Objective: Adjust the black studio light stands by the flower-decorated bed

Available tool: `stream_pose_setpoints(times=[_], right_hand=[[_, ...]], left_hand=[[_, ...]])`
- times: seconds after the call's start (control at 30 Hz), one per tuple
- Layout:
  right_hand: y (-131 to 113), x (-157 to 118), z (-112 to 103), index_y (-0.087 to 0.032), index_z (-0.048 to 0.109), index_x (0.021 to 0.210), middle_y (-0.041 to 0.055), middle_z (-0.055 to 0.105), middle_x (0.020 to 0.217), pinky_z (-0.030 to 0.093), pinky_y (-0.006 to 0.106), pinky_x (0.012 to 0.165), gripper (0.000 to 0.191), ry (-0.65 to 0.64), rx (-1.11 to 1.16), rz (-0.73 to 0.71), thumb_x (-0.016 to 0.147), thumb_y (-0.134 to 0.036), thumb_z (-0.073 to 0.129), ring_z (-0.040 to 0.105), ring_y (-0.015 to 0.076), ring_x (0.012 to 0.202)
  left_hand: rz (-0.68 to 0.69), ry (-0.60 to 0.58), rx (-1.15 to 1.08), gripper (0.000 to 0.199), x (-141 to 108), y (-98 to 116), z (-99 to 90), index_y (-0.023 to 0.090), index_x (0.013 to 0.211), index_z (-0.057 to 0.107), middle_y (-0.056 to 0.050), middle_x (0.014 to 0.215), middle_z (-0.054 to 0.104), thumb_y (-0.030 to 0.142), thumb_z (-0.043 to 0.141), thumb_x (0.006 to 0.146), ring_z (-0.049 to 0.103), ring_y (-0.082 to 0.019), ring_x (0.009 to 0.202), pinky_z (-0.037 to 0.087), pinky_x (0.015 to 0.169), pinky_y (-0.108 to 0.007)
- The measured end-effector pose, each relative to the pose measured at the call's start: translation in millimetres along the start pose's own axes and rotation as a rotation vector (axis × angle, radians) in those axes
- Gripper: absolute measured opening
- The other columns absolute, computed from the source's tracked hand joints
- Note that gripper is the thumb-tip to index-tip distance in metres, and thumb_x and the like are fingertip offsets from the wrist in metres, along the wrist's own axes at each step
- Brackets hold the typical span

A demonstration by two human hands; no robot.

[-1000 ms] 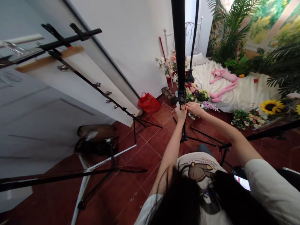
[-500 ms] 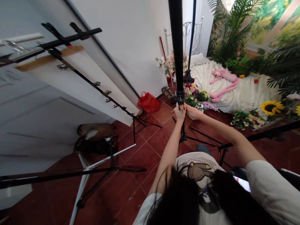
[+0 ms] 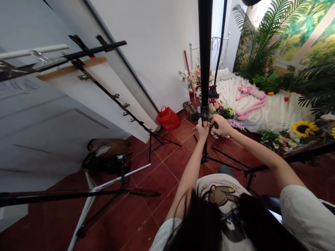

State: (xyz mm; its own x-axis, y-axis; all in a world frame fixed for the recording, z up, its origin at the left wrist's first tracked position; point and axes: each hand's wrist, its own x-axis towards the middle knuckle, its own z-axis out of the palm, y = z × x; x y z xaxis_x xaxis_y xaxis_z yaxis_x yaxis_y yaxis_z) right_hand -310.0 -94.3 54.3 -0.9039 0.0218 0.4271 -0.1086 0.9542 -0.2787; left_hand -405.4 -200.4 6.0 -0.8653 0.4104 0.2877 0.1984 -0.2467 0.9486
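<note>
A black light stand (image 3: 205, 62) rises upright in front of me, with a locking collar (image 3: 203, 112) partway up its pole. My left hand (image 3: 202, 129) is wrapped round the pole just under that collar. To the right of the pole is my right hand (image 3: 222, 124), its thumb and fingers curved with a gap between them and nothing visible in them. Its fingertips are close to the collar; whether they touch it I cannot tell. A black cable (image 3: 220, 45) hangs beside the pole, with a dark plug-like end (image 3: 213, 92).
Tripod legs (image 3: 225, 164) spread over the red tile floor (image 3: 167, 174). At left, a backdrop stand (image 3: 104, 89) carries clips and a white sheet. A red bag (image 3: 169, 118) sits by the wall. Flowers, a sunflower (image 3: 305, 128) and a pink plush toy (image 3: 252, 99) lie on or beside white bedding (image 3: 277, 108).
My right hand has come away from my left hand and the pole, its fingers now apart. My left hand stays on the pole. The view has shifted slightly.
</note>
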Motion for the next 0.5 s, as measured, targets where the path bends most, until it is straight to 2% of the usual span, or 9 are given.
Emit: stream_pose_setpoints(times=[0.1, 0.2, 0.33, 0.43, 0.5], right_hand=[[-13, 24, -21, -0.014, 0.052, 0.133, 0.0206, 0.054, 0.139, 0.044, 0.047, 0.110, 0.057, 0.133, 0.120, 0.038, 0.084, -0.038, 0.070, 0.053, 0.0318, 0.129], [-32, 56, -38, -0.015, 0.046, 0.141, 0.0187, 0.055, 0.136, 0.047, 0.048, 0.106, 0.071, 0.121, 0.183, 0.084, 0.085, -0.053, 0.070, 0.056, 0.0303, 0.126], [-58, 83, -41, -0.014, 0.050, 0.135, 0.0130, 0.065, 0.117, 0.054, 0.042, 0.094, 0.067, 0.110, 0.286, 0.094, 0.088, -0.059, 0.065, 0.065, 0.0260, 0.108], [-73, 89, -32, -0.015, 0.057, 0.126, 0.0101, 0.068, 0.104, 0.055, 0.036, 0.088, 0.061, 0.163, 0.244, 0.180, 0.087, -0.060, 0.066, 0.067, 0.0253, 0.100], [-78, 89, -24, -0.014, 0.059, 0.121, 0.0107, 0.068, 0.101, 0.055, 0.036, 0.088, 0.057, 0.237, 0.202, 0.266, 0.088, -0.059, 0.064, 0.067, 0.0268, 0.101]], left_hand=[[0.026, 0.008, 0.001, 0.077, 2, -4, 0.3, 0.022, 0.051, 0.047, -0.001, 0.044, 0.045, 0.094, 0.037, 0.074, 0.045, -0.013, 0.043, 0.030, 0.046, -0.028], [0.029, -0.024, -0.024, 0.079, 3, -6, 0.7, 0.022, 0.050, 0.046, -0.001, 0.044, 0.044, 0.097, 0.035, 0.072, 0.045, -0.013, 0.042, 0.030, 0.045, -0.027], [0.043, -0.037, -0.005, 0.080, 3, -4, 0.1, 0.021, 0.050, 0.049, -0.001, 0.043, 0.045, 0.096, 0.033, 0.075, 0.045, -0.013, 0.041, 0.030, 0.045, -0.027], [0.058, -0.090, 0.009, 0.082, 2, -2, -4.1, 0.021, 0.048, 0.049, -0.002, 0.041, 0.045, 0.095, 0.030, 0.077, 0.044, -0.013, 0.039, 0.032, 0.045, -0.029], [0.067, -0.125, 0.015, 0.083, 2, -2, -8.6, 0.021, 0.048, 0.050, -0.003, 0.043, 0.049, 0.096, 0.030, 0.075, 0.048, -0.015, 0.042, 0.038, 0.048, -0.030]])
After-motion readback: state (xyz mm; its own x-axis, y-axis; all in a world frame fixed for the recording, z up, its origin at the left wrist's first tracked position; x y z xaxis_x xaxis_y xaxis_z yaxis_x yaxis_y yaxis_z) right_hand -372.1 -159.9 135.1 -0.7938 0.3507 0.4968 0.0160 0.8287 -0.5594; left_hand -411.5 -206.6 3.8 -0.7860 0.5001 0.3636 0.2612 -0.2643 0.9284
